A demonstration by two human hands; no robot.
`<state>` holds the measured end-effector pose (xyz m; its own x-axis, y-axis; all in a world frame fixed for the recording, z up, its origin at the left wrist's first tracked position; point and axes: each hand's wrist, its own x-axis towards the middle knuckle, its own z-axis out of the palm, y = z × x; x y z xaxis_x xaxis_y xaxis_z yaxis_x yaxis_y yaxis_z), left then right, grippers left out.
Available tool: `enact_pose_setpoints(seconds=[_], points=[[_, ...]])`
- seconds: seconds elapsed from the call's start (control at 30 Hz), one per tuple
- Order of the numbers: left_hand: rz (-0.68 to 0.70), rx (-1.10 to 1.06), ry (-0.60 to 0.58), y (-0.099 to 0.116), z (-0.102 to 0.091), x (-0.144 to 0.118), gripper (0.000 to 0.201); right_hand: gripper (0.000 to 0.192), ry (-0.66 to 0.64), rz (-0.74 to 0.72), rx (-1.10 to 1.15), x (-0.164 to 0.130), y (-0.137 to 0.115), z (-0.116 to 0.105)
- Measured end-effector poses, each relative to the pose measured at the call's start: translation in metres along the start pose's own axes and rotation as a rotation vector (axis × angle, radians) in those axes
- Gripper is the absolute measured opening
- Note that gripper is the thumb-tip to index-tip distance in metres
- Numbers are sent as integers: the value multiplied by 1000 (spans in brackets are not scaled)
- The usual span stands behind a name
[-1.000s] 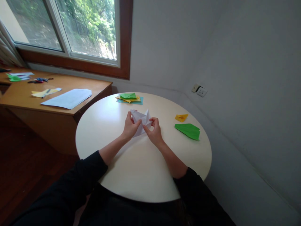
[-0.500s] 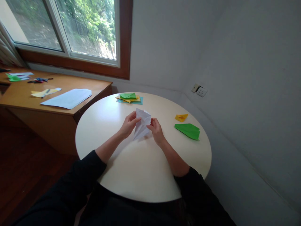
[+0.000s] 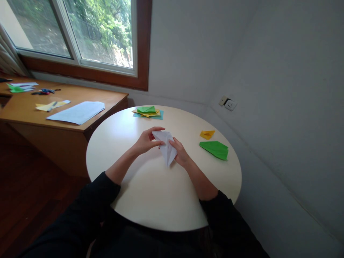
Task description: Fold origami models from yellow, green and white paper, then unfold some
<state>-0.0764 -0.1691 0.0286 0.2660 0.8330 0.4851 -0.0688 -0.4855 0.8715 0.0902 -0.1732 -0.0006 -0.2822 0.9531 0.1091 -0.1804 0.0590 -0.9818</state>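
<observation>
A white sheet of folded paper [image 3: 167,152] is held up between my two hands over the round table, with its pointed end toward me. My left hand [image 3: 147,139] has its thumb on the paper's left edge and its fingers behind the upper left corner. From the right, my right hand [image 3: 179,152] grips the paper, thumb on the front face, the other fingers mostly hidden behind. Creases run down the paper's lower part.
The white round table [image 3: 161,200] bears a green folded paper plane [image 3: 215,149] and a small yellow folded paper [image 3: 207,134] on the right. A stack of coloured papers [image 3: 147,111] lies at the back. A wooden desk [image 3: 64,129] with papers stands left.
The white paper has turned, so its pointed end has swung from lower left to straight toward me. My right thumb has come onto its front face, and my left fingers have shifted.
</observation>
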Motion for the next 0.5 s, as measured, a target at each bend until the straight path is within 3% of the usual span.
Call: enact_pose_setpoints(seconds=[0.2,0.5], points=[[55,86,-37,-2,-1,1,34,39,-96,93,110,-3,-8,1],[16,226,139,-2,-4,2,23,38,-164,147,115,-5,-13,-11]])
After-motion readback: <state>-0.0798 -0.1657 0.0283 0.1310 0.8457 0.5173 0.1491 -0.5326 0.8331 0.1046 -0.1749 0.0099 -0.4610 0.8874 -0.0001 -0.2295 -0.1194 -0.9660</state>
